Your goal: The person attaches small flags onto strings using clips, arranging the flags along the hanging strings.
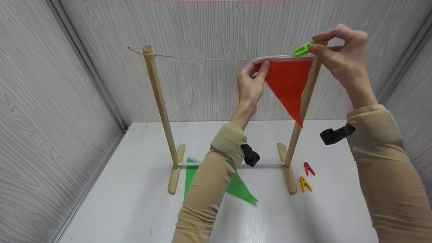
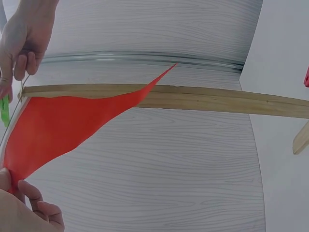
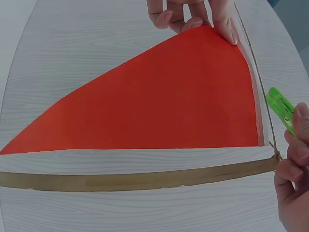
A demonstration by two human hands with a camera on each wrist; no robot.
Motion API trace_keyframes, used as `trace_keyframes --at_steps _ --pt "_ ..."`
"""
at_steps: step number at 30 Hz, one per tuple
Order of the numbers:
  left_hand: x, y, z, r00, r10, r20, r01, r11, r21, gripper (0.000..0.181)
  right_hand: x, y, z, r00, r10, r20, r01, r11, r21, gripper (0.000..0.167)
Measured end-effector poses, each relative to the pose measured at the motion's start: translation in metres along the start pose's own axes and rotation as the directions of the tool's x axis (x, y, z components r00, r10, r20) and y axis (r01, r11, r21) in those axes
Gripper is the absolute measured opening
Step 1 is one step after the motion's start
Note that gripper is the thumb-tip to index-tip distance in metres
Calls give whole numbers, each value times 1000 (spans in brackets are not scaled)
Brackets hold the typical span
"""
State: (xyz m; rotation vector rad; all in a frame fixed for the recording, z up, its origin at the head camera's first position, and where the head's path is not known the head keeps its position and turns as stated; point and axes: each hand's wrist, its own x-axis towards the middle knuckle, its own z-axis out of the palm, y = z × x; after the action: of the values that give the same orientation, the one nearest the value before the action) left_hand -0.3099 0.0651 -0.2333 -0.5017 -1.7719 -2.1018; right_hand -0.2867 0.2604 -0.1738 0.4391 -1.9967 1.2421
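White surface (image 1: 141, 209) is carrying a wooden frame (image 1: 161, 104), w/ string (image 1: 202, 59) running btwn posts. Green cloth (image 1: 240, 189), part hidden by L sleeve (image 1: 206, 182), is lying at frame's base. Red pennant (image 1: 290, 81) is hanging nr R post; L hand (image 1: 251, 81) is pinching its top L corner. R hand's (image 1: 347, 57) fingers are pinching a green clip (image 1: 302, 49) just beside string. Red clip (image 1: 307, 168) & yellow clip (image 1: 305, 184) are lying R of frame.

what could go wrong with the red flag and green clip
The red flag could slip, since only the left hand appears to hold it, near one corner. The green clip in the right hand might miss the flag's white edge and catch only the string, as these lie side by side.
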Motion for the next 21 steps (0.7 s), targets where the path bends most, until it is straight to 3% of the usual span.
trace_keyframes --at_steps 21 --pt "5 2 6 999 23 -34 -23 1000 -6 22 14 -5 -6 997 -17 76 21 999 -49 15"
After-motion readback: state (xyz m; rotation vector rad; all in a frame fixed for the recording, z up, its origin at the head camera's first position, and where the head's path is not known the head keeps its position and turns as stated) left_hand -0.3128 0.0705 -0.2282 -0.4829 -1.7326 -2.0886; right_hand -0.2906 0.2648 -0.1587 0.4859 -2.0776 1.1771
